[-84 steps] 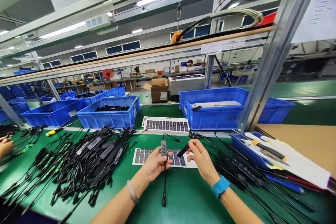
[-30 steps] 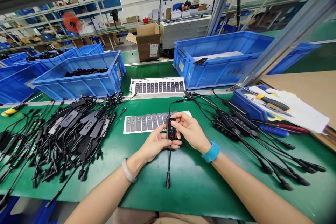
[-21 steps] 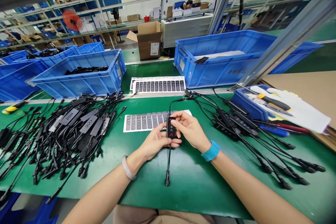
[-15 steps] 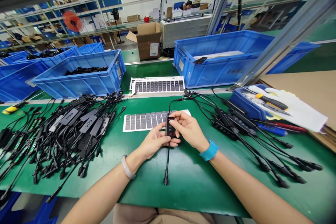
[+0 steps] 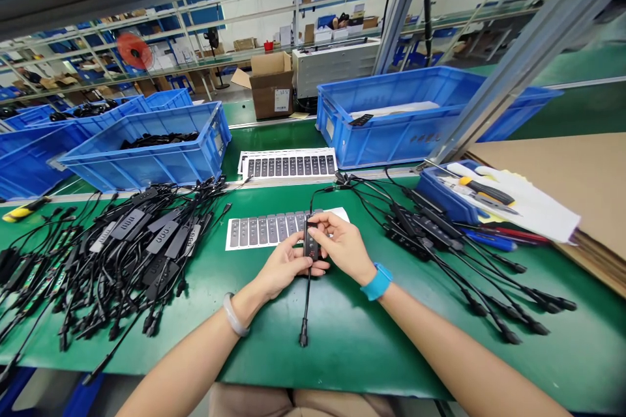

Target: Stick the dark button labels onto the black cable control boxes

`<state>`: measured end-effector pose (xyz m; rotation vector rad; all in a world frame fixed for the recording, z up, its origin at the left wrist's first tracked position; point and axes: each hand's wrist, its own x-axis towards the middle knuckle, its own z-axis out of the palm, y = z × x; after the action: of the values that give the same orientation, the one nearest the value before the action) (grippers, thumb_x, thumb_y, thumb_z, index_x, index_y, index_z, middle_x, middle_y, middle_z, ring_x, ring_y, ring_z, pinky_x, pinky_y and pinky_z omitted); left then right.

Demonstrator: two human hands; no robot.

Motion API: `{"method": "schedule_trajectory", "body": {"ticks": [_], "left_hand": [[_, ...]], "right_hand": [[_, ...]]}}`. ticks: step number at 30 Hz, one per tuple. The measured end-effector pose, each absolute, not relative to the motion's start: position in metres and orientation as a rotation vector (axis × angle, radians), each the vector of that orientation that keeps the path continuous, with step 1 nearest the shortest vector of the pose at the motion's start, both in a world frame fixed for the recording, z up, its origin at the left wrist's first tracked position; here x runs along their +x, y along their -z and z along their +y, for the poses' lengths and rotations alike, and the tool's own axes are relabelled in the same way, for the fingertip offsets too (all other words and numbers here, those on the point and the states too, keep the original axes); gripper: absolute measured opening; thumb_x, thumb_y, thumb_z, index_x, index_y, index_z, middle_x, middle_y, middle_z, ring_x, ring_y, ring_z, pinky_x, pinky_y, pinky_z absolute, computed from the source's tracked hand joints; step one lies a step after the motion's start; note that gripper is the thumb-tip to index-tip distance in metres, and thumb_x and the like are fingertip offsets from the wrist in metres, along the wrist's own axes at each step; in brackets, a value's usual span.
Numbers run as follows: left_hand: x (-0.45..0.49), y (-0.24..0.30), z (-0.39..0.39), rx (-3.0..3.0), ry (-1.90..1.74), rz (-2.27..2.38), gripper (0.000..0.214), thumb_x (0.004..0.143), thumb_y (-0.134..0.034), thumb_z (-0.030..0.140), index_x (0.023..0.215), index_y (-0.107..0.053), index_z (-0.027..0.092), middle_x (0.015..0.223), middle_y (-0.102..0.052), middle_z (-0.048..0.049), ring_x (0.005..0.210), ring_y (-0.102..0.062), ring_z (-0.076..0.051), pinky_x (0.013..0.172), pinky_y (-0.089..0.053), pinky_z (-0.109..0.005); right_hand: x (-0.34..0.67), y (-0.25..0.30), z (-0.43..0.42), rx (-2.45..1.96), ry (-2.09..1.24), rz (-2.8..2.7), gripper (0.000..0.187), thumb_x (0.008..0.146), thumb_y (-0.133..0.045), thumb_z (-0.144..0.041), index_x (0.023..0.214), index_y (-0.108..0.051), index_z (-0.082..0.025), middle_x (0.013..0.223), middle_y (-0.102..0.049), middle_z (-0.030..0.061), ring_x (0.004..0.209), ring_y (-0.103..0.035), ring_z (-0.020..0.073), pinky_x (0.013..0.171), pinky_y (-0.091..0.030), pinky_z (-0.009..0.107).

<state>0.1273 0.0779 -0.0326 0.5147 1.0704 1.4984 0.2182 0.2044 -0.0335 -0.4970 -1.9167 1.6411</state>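
A slim black controller box with small button marks and red print on its face stands lengthwise between my hands. One cable runs from its lower end to a connector near me; another leaves the top. Fingers of my left hand wrap the box from the left and below, thumb at its lower edge. My right hand pinches at the upper end, thumb and fingertips on the face; whether it grips a label edge there I cannot make out. Right behind lies a sheet of grey button labels, partly covered by my hands.
Piled controllers with cables lie left; more controllers lie right. Behind are another label sheet, a left blue bin and a right blue bin. A small tool tray and a slanted metal post stand right.
The camera view has shifted slightly, so the things on the right appear further left. Both hands keep nearly the same hold on the controller box, with the right fingers still at its upper end.
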Motion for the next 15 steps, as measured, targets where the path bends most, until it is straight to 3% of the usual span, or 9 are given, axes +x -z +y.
{"method": "schedule_trajectory", "body": {"ticks": [11,15], "left_hand": [[0.1287,0.0323,0.0785,0.529,-1.488,1.128,0.063,0.07,-0.078,0.023,0.125,-0.05,0.014,0.098,-0.068,-0.0129,0.086,-0.069,-0.024,0.077,-0.053,-0.033],[0.1289,0.0311,0.0773,0.534,-1.499,1.143,0.064,0.071,-0.077,0.022,0.127,-0.047,0.013,0.1,-0.068,-0.0142,0.084,-0.069,-0.024,0.077,-0.052,-0.033]], "right_hand": [[0.2177,0.034,0.2025,-0.535,-1.576,-1.944,0.03,0.081,-0.061,-0.043,0.095,-0.061,-0.016,0.069,-0.05,0.001,0.049,-0.049,0.0103,0.038,-0.042,0.019],[0.2171,0.0375,0.205,-0.594,-1.521,-1.95,0.035,0.08,-0.063,-0.041,0.105,-0.054,-0.018,0.068,-0.049,-0.0012,0.051,-0.049,0.0112,0.04,-0.044,0.02]]}}
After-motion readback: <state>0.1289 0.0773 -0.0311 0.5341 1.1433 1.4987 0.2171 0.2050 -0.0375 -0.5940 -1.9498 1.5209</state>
